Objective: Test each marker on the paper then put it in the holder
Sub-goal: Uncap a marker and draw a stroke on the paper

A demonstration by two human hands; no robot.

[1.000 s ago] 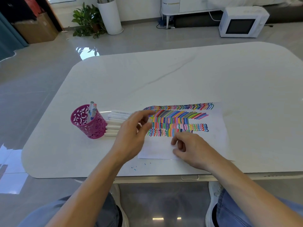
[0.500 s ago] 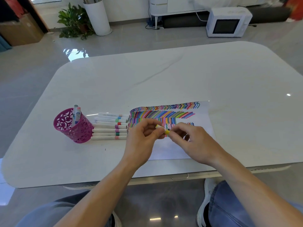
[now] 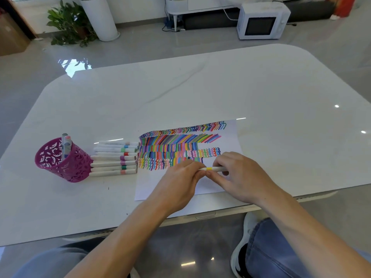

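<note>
Marker, yellow band (image 3: 209, 168): held level just above the lower part of the paper (image 3: 154, 183), near the front edge of the table (image 3: 200, 93). Left hand (image 3: 178, 183) pinches its left end at the fingertips. Right hand (image 3: 239, 177) is curled round the barrel. Judged step: uncapping; the cap seam is hidden.

Risks:
- A cap that lets go suddenly could jerk the tip across fingers or sheet.
- The cap could drop off the near edge.

Row of markers (image 3: 114, 157) lies between paper and pink holder (image 3: 66, 167), which has a few in it.
</note>
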